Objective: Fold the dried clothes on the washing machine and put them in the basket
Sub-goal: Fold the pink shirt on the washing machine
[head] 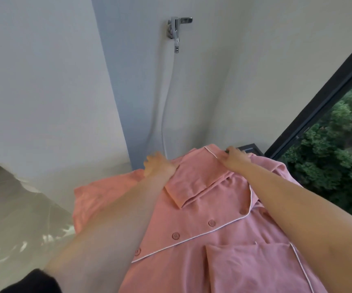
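Toward twelve o'clock, the left hand (160, 166) grips the spread shirt's (213, 246) shoulder and the right hand (235, 158) pinches its collar (210, 152); one sleeve (183, 191) lies folded in, so folding seems early, basket unseen.

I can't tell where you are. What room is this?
Probably a laundry corner: a wall tap with a hose, a pink pyjama shirt being folded, and a big window beside it.

Pale painted walls (44, 81) meet in a far corner. A chrome wall tap (178, 26) feeds a white flexible hose (166, 98). Black-framed window (318, 98) at right, green trees (340, 144) outside.
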A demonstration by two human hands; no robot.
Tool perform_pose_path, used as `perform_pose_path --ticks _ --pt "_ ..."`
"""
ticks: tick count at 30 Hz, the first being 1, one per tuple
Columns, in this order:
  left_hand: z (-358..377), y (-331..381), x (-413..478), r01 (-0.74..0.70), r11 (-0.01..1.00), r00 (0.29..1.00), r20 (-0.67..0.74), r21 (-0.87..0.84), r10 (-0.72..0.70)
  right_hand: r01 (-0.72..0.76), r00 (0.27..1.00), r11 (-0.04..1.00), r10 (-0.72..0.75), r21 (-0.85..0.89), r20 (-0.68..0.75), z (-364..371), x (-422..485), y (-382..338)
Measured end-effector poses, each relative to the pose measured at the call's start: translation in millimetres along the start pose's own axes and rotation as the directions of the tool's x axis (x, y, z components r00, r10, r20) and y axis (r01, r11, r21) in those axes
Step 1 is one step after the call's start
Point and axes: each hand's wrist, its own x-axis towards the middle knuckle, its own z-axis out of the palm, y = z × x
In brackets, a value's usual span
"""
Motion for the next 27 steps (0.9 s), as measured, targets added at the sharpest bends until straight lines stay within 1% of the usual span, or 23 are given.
perform_pose_path --ticks 2,3,5,6,7,8,9,10,11,13,14,15,16,17,18,19,20,21,22,23,24,25,27 --pt "-0.2 2.1 1.0 0.030 0.997 0.999 -0.025 0.065 -0.028 0.020 1.000 0.999 -0.020 -0.029 0.009 3.6 2.1 -4.7" --pt "-0.6 1.3 2.8 0.032 0.996 0.999 -0.013 0.086 -0.031 0.015 1.000 0.998 -0.014 -0.056 0.007 4.3 4.2 -5.5" --pt "-1.3 0.7 4.3 0.027 0.996 0.997 0.069 0.085 -0.033 0.020 1.000 0.995 -0.019 -0.098 0.013 4.7 4.8 -5.0" --pt "-3.3 1.5 3.7 0.021 0.997 0.993 0.114 0.068 -0.029 0.032 0.999 0.996 -0.033 -0.087 -0.009 3.8 4.7 -4.0" --pt "-6.9 2.5 3.0 0.020 0.999 0.988 0.151 0.025 -0.023 0.052 0.997 0.998 -0.055 -0.046 -0.050 1.3 4.6 -2.8" --pt "-9.6 3.7 2.8 0.039 0.997 0.981 0.192 -0.068 -0.025 0.089 0.990 0.996 -0.088 0.002 -0.112 -2.4 3.5 -1.9" --pt "-11.9 4.8 3.3 0.100 0.970 0.964 0.262 -0.222 -0.039 0.136 0.976 0.990 -0.128 0.030 -0.178 -7.5 -0.1 -0.7" --pt "-16.4 7.1 1.8 0.211 0.904 0.926 0.371 -0.373 -0.063 0.185 0.955 0.982 -0.171 0.039 -0.243 -13.1 -3.4 0.3" --pt "-19.3 8.0 1.1 0.309 0.833 0.875 0.480 -0.458 -0.061 0.218 0.931 0.976 -0.202 0.022 -0.303 -18.0 -6.3 1.1" --pt "-23.3 5.5 0.2 0.409 0.760 0.802 0.597 -0.505 -0.035 0.236 0.900 0.970 -0.243 -0.063 -0.363 -24.2 -9.8 2.1" --pt "-25.6 5.0 -4.1 0.404 0.780 0.783 0.622 -0.478 -0.024 0.233 0.898 0.964 -0.265 -0.131 -0.352 -23.8 -8.9 2.4" --pt "-27.3 5.1 -9.5 0.356 0.836 0.781 0.624 -0.418 -0.021 0.229 0.908 0.953 -0.282 -0.196 -0.309 -21.6 -9.4 3.7" --pt "-28.1 5.7 -16.4 0.243 0.920 0.824 0.566 -0.308 -0.028 0.224 0.926 0.943 -0.285 -0.248 -0.249 -17.0 -10.3 6.3" --pt "-27.6 5.6 -20.3 0.083 0.985 0.901 0.434 -0.148 -0.011 0.224 0.933 0.930 -0.291 -0.290 -0.212 -12.3 -11.7 9.0" --pt "-25.0 3.5 -20.2 -0.079 0.995 0.975 0.213 0.061 0.064 0.244 0.921 0.919 -0.320 -0.311 -0.222 -6.4 -13.3 10.9" --pt "-22.3 2.9 -20.9 -0.196 0.951 0.981 0.035 0.239 0.193 0.273 0.894 0.908 -0.361 -0.317 -0.265 -1.5 -17.7 13.3" --pt "-20.1 4.5 -24.0 -0.321 0.882 0.929 -0.064 0.345 0.363 0.301 0.871 0.897 -0.396 -0.323 -0.290 2.7 -22.6 14.6" --pt "-16.0 5.7 -29.1 -0.462 0.784 0.842 -0.072 0.415 0.534 0.331 0.867 0.880 -0.426 -0.340 -0.259 8.7 -28.6 17.1" --pt "-8.2 6.6 -31.5 -0.592 0.663 0.745 -0.004 0.459 0.667 0.371 0.870 0.858 -0.455 -0.356 -0.191 17.6 -33.4 20.2" --pt "1.3 7.6 -35.0 -0.684 0.544 0.662 0.101 0.486 0.743 0.399 0.883 0.845 -0.459 -0.356 -0.099 26.2 -38.0 22.9" --pt "14.8 6.8 -36.9 -0.735 0.462 0.620 0.217 0.496 0.754 0.399 0.903 0.851 -0.430 -0.340 -0.018 33.0 -43.0 26.4" --pt "27.7 4.8 -38.2 -0.744 0.437 0.631 0.316 0.505 0.709 0.381 0.919 0.866 -0.392 -0.323 0.032 36.8 -46.3 28.5" --pt "51.5 -1.7 -40.6 -0.683 0.510 0.727 0.422 0.522 0.542 0.352 0.935 0.883 -0.348 -0.310 0.071 37.9 -48.3 32.8"
